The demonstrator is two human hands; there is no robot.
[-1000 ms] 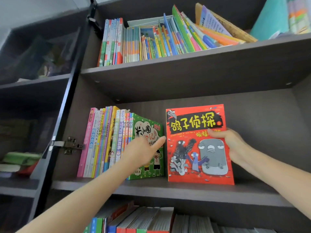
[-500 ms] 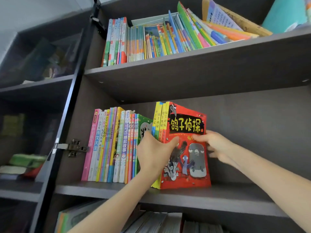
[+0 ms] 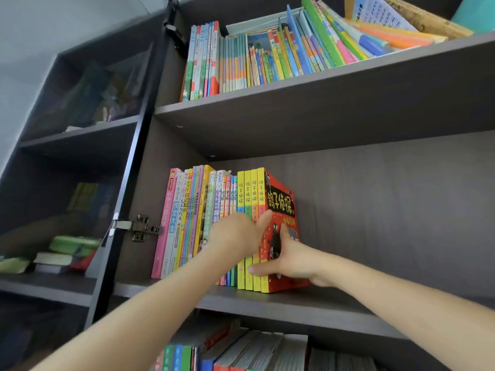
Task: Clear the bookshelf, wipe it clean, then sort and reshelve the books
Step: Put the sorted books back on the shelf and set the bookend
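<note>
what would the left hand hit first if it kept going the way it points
The yellow-spined books: the left hand seems to touch their spines, so it would just push them back. Depth is unclear.

Bare forearms, bare left hand (image 3: 235, 238) and right hand (image 3: 290, 259).

Domestic study or child's room, most probably: a dark wood-grain bookshelf (image 3: 348, 108) carries rows of thin, brightly coloured children's books (image 3: 198, 215) with Chinese titles on the spines; picture books (image 3: 267, 60) lean on the upper shelf; a tinted glass door (image 3: 80, 162) hangs on a steel cabinet hinge (image 3: 134, 227) at the left.
</note>
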